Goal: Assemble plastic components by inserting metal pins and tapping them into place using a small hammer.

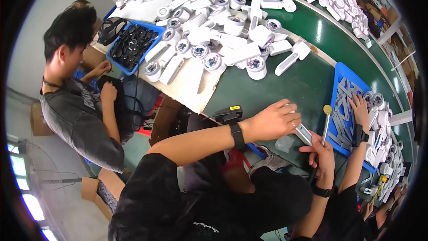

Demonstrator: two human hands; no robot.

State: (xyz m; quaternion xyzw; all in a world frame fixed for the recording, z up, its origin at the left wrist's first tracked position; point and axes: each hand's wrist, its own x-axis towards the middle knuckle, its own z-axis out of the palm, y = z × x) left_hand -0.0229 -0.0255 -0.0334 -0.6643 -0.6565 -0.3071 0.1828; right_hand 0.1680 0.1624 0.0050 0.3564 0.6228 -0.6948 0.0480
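My left hand [274,121] reaches in from the left and is closed on the upper end of a long white handle part [304,134] with a grey strip. My right hand [323,158] grips the lower end of the same part. A slim hammer [327,110] with a round brass-coloured head also passes through my right hand, its head pointing away and its dark grip showing below the palm. Fingers hide both ends of the handle part. Beneath it, on the green table [267,91], lies a small clear plastic bag [284,143].
White round-headed handheld units [214,62] pile up at the back. A blue tray [336,69] of grey strips stands right, a co-worker's hand [359,107] in it. Left, another person sits by a blue tray [161,28] of black parts. A black device [228,113] lies nearby.
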